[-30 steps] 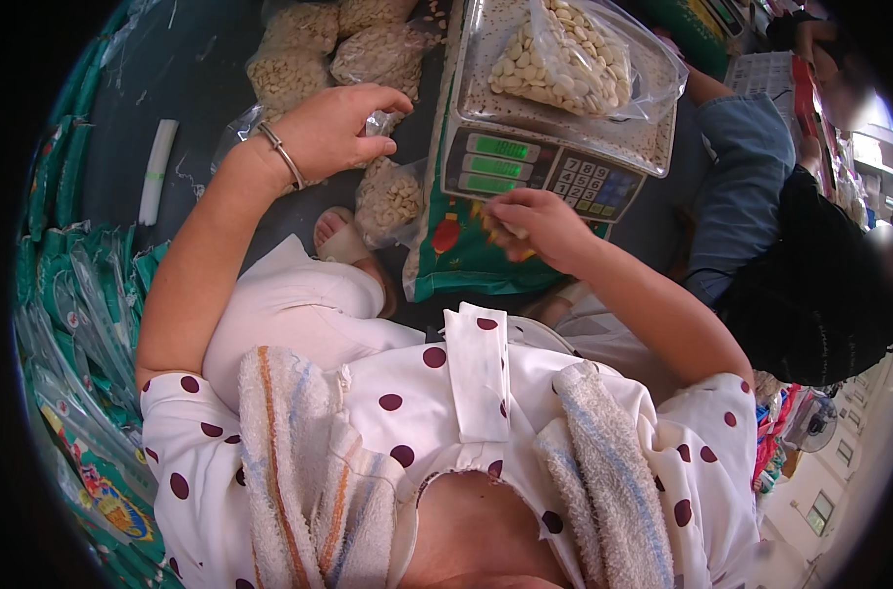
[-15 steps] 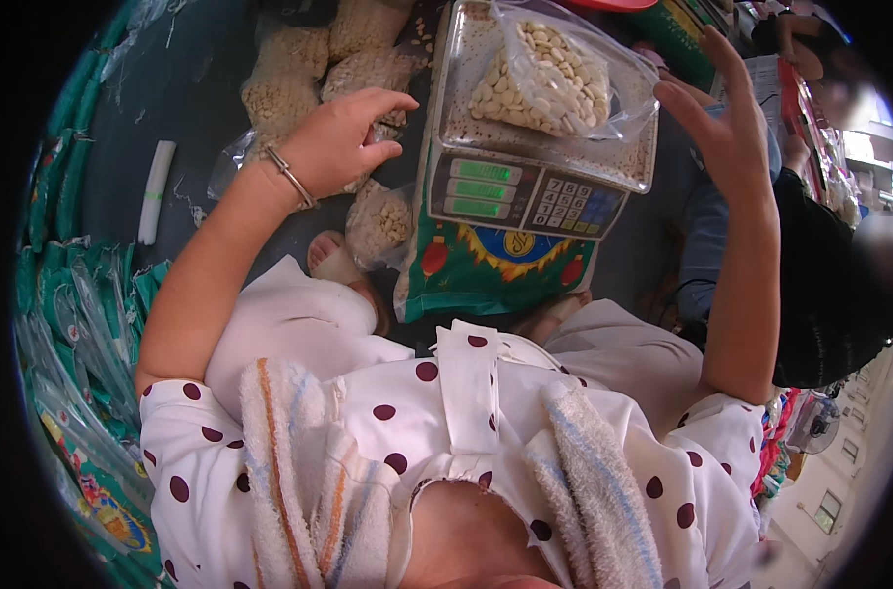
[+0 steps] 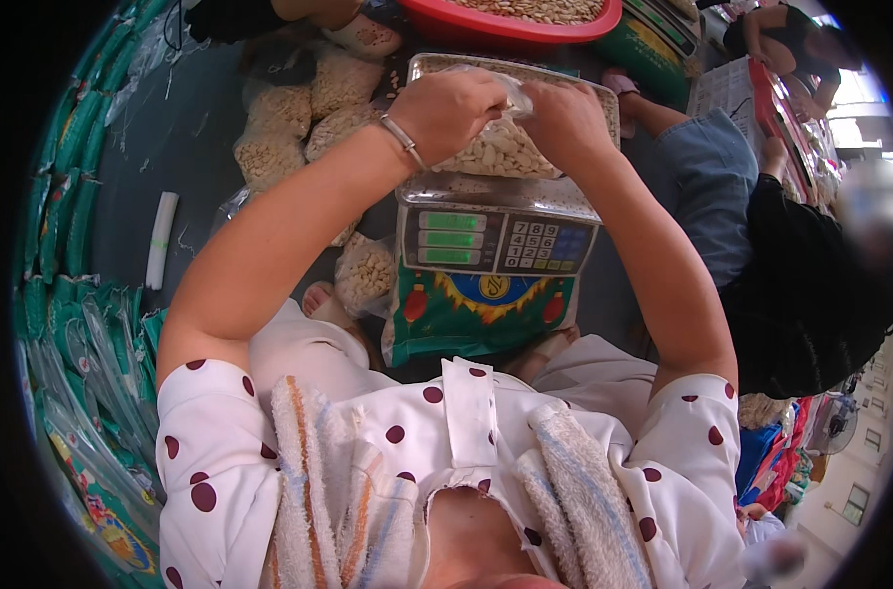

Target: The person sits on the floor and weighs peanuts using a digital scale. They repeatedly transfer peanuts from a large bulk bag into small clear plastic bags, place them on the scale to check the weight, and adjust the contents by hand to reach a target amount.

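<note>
Bag [image 3: 500, 155]: on or just above the scale [image 3: 495, 236], cannot tell which; bulging below and between left hand [image 3: 446, 116] and right hand [image 3: 569, 123], on their near side, long axis left to right, about equally close to both. Held just beside each other, curled, seemingly clamped on the bag's clear mouth [image 3: 515, 96].

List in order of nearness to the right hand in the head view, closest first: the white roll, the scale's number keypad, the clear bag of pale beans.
From the right hand:
1. Clear bag of pale beans: right at the hand, on its left.
2. Number keypad: below the hand, on the scale's front.
3. White roll: far off to the left.
</note>
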{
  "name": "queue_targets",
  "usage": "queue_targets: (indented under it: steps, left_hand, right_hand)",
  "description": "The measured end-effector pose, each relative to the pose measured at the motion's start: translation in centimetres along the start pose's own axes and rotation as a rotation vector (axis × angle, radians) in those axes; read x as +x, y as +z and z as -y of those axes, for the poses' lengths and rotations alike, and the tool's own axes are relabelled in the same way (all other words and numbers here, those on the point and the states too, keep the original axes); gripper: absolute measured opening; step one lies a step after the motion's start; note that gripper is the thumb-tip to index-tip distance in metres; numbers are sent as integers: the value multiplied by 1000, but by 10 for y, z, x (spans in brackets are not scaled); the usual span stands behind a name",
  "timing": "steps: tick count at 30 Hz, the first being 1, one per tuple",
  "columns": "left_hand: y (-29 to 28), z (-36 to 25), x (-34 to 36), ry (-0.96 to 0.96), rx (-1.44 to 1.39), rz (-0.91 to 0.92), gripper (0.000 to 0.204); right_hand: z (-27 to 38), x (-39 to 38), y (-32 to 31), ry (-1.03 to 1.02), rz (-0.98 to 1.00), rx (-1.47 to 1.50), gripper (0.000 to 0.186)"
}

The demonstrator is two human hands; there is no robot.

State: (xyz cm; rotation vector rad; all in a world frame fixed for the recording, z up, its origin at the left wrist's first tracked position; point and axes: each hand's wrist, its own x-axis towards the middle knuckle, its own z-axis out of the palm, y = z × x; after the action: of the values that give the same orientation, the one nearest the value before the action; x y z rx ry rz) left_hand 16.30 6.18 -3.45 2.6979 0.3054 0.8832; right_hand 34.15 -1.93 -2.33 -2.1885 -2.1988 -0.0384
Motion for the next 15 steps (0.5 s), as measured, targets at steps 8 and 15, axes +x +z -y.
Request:
queue_targets:
  steps: [8,15]
  left_hand:
    - [-64,6,-33,-214,-146,-197,21]
    - [-75,57,-104,-597,-5,-35,17]
  right_hand:
    - [-53,-58,-71,200,-191,609,17]
    - [-117,-133,-105,703,-332,957,16]
